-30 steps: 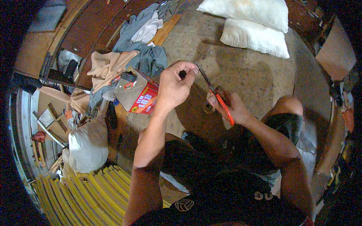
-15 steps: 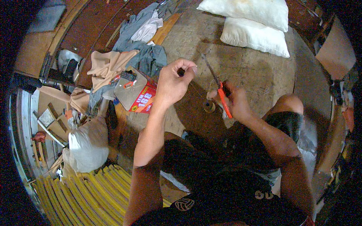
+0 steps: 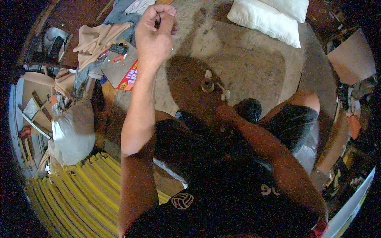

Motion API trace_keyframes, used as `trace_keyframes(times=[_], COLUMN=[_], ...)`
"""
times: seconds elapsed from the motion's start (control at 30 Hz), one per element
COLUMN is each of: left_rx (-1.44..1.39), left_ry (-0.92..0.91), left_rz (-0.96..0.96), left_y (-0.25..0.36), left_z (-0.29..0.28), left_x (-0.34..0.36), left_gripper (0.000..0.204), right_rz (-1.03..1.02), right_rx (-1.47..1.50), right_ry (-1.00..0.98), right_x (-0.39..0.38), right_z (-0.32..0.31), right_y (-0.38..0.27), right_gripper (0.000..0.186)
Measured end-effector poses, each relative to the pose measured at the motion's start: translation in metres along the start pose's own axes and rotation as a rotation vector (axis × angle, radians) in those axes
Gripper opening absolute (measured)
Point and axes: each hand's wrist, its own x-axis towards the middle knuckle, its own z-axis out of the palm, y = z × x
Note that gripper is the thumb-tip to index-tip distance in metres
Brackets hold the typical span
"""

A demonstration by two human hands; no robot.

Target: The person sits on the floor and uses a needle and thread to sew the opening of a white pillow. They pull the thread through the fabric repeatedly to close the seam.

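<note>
My left hand [image 3: 156,29] is raised at the top, fingers curled in a pinch on something tiny, too small to name. Down between my legs, my right hand [image 3: 224,111] is in shadow, its fingers indistinct. Just above it stands a spool [image 3: 207,85] with pale scraps beside it and fine thread on the worn board [image 3: 258,67]. Left of my raised forearm lies a flat red-and-grey container [image 3: 115,71] with a dark object [image 3: 118,49] and small red tools on it. The orange-handled scissors cannot be made out in this view.
Two white pillows [image 3: 264,23] lie at the upper right. Beige and grey cloths [image 3: 95,39] are heaped at the upper left, a white bag [image 3: 71,139] lower down. Yellow slats [image 3: 71,198] are at the lower left. Cardboard and clutter [image 3: 349,55] line the right.
My left hand has risen up and leftward, away from the spool. My right hand has dropped lower, and the scissors it held upright have gone from sight. The view has shifted too.
</note>
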Motion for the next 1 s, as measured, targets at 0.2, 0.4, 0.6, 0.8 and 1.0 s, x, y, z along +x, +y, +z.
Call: trace_keyframes(times=[0.2,0.4,0.6,0.8,1.0], left_rx=[-0.229,-0.964,-1.140,-0.992,-0.438], left_ry=[0.049,-0.366,0.048,0.605,0.841], left_rz=[-0.044,-0.136,-0.167,-0.162,-0.400], left_y=[0.003,0.055,0.037,-0.065,-0.115], left_z=[-0.021,0.003,-0.105,-0.244,-0.368], left_x=[-0.017,-0.041,0.004,0.004,-0.104], left_gripper=[0.012,0.015,0.014,0.014,0.017], right_rz=[0.082,-0.252,-0.455,-0.060,0.182], right_rx=[0.231,0.516,0.959,0.374,0.289], right_ry=[0.610,1.203,0.617,0.631,0.806], right_x=[-0.024,-0.105,-0.209,-0.279,-0.322], right_z=[-0.089,-0.316,-0.391,-0.433,-0.420], right_y=[-0.085,-0.146,-0.080,0.042,0.152], right_gripper=[0.055,0.051,0.019,0.020,0.024])
